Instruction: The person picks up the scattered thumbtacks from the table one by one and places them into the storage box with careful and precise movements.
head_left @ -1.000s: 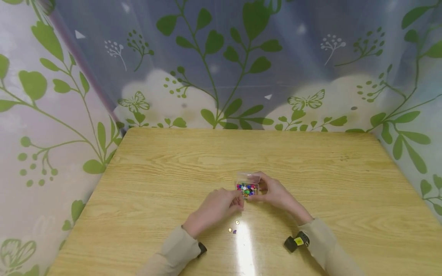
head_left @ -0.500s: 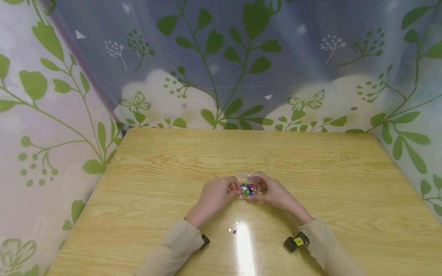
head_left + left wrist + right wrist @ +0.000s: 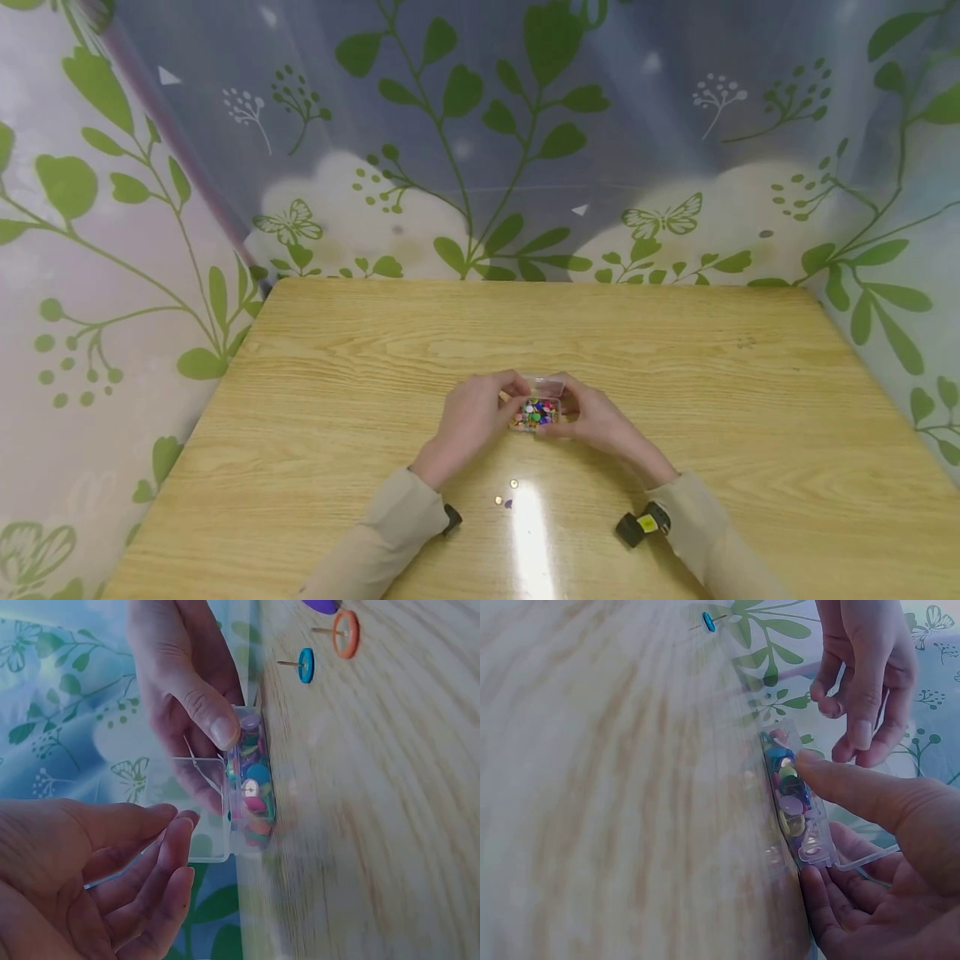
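A small clear plastic box (image 3: pixel 537 414) of colourful thumbtacks (image 3: pixel 788 784) sits on the table, its transparent lid (image 3: pixel 206 836) raised on the far side. My right hand (image 3: pixel 596 417) grips the box's right end, thumb along the near side and fingers behind. My left hand (image 3: pixel 476 417) hovers at the box's left end, close to the lid. Its fingers are loosely bent with the fingertips near each other, and I see nothing between them. Loose thumbtacks lie on the near side of the box, among them a blue thumbtack (image 3: pixel 306 665) and an orange thumbtack (image 3: pixel 346 634).
The wood-grain table (image 3: pixel 360 350) spreads out around the box. Patterned curtain cloth (image 3: pixel 420 167) with green leaves hangs behind and at both sides. A black wrist device (image 3: pixel 642 525) is worn at the right sleeve. Bright glare lies on the near tabletop.
My left hand has moved from the box's near left corner up and away to its left end, beside the lid. The right hand keeps its grip; the loose tacks stay put.
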Motion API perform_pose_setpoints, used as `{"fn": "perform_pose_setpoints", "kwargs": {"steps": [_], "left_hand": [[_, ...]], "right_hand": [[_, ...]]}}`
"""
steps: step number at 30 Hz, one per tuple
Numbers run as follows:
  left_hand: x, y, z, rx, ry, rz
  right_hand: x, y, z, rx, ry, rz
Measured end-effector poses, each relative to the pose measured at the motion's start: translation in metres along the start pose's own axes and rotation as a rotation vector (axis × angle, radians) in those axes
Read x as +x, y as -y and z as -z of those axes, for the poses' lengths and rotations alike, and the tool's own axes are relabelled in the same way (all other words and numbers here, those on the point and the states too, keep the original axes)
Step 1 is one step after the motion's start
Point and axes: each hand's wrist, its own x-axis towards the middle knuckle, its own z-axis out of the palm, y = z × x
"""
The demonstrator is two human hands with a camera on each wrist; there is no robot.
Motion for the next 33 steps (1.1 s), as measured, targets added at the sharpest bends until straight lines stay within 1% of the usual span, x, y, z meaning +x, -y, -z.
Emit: {"fn": "perform_pose_setpoints", "kwargs": {"steps": [4,6,7,9,12,14,15,17,19,22,26,31,33], "left_hand": [[-0.002,0.001,0.005,0.024,0.025,0.013],[-0.003,0.001,0.008,0.047,0.057,0.002],[-0.004,0.001,0.009,0.056,0.087,-0.007],[-0.007,0.000,0.012,0.071,0.174,-0.034],[-0.013,0.000,0.015,0.089,0.344,-0.078],[-0.018,0.000,0.015,0.076,0.445,-0.088],[-0.020,0.001,0.014,0.069,0.483,-0.088],[-0.025,0.001,0.013,0.047,0.531,-0.077],[-0.028,0.002,0.012,0.031,0.550,-0.066],[-0.032,0.003,0.009,0.026,0.549,-0.066],[-0.035,0.004,0.006,0.038,0.520,-0.089],[-0.037,0.007,0.004,0.028,0.492,-0.092],[-0.036,0.008,0.004,0.026,0.467,-0.089]], "right_hand": [[0.001,0.000,0.001,-0.003,-0.002,-0.001],[0.001,0.000,0.001,-0.010,-0.004,0.013],[0.001,0.000,0.001,-0.012,-0.005,0.016],[0.001,-0.001,0.001,-0.014,-0.007,0.023],[0.001,-0.001,0.002,-0.018,-0.006,0.027],[0.001,-0.001,0.002,-0.017,-0.002,0.022],[0.001,-0.001,0.002,-0.020,0.001,0.022],[0.001,-0.001,0.001,-0.021,-0.004,0.014],[0.001,-0.001,0.001,-0.021,-0.005,0.011],[0.001,0.000,0.001,-0.021,-0.010,0.010],[0.001,0.000,0.000,-0.017,-0.004,0.010],[0.001,0.002,0.000,-0.016,0.001,-0.004],[0.000,0.002,0.000,-0.011,0.002,-0.009]]}}
